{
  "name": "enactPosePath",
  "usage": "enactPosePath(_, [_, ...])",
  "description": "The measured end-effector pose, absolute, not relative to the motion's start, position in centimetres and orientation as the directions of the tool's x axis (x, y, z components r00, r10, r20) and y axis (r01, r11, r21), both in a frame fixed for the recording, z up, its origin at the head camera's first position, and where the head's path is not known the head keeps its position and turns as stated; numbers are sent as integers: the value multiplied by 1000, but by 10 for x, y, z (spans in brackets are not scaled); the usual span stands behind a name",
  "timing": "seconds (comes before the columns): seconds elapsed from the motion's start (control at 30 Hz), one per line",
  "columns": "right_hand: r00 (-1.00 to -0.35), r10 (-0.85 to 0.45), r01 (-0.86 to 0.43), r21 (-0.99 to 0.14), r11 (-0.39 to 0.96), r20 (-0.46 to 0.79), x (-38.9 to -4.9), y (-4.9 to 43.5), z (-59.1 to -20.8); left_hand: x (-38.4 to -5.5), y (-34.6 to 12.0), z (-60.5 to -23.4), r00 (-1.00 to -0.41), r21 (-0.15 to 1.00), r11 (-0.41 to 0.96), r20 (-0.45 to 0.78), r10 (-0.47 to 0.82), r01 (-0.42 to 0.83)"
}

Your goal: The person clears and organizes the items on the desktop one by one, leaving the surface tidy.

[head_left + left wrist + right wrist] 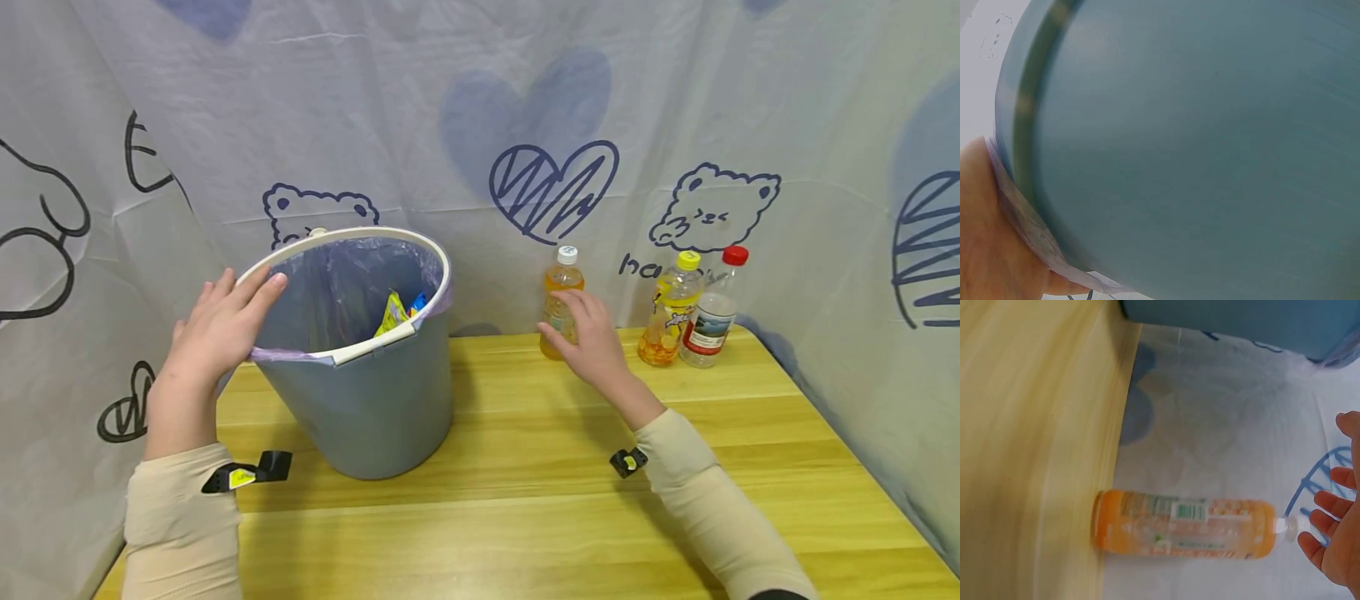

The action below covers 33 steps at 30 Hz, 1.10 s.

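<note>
A blue-grey bin (375,417) with a white rim and a thin purple liner bag (322,283) stands on the left of the wooden table. Against its left rim rests my left hand (217,325), fingers fairly straight; the left wrist view shows mostly the bin's outer wall (1197,150). Yellow and blue wrappers (393,315) are visible inside the bin. My right hand (588,337) reaches toward an upright bottle (561,287) of orange drink with a white cap. In the right wrist view its spread fingers (1332,503) are near the bottle's cap, holding nothing.
Right of the orange bottle, a yellow-capped bottle (671,308) with some orange contents stands beside a red-capped clear bottle (712,312). A printed white cloth (480,150) hangs behind the wooden table (510,517) and along its sides.
</note>
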State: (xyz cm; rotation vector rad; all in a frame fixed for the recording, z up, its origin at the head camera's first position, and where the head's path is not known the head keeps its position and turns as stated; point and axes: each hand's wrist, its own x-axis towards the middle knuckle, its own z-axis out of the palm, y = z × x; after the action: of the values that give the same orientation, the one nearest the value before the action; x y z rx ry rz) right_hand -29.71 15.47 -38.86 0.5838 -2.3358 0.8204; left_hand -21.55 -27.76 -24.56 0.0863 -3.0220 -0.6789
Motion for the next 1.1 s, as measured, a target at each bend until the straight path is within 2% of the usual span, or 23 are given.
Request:
enactPosePath(0.37, [-803,-151,-475,-466,747,576,-306,172,-401,-214,-277,-247,-997,432,901,41,-71,-46])
enactPosePath(0.63, [-848,-92,-364,-445,818,523,-319,180,-406,-214,-278,-247,-997,433,900,35,-73,-51])
enactPosePath(1.1, [-875,25,-242,-480,843,484,-346,184,-405,-214,-277,-246,-997,433,901,40,-67,-43])
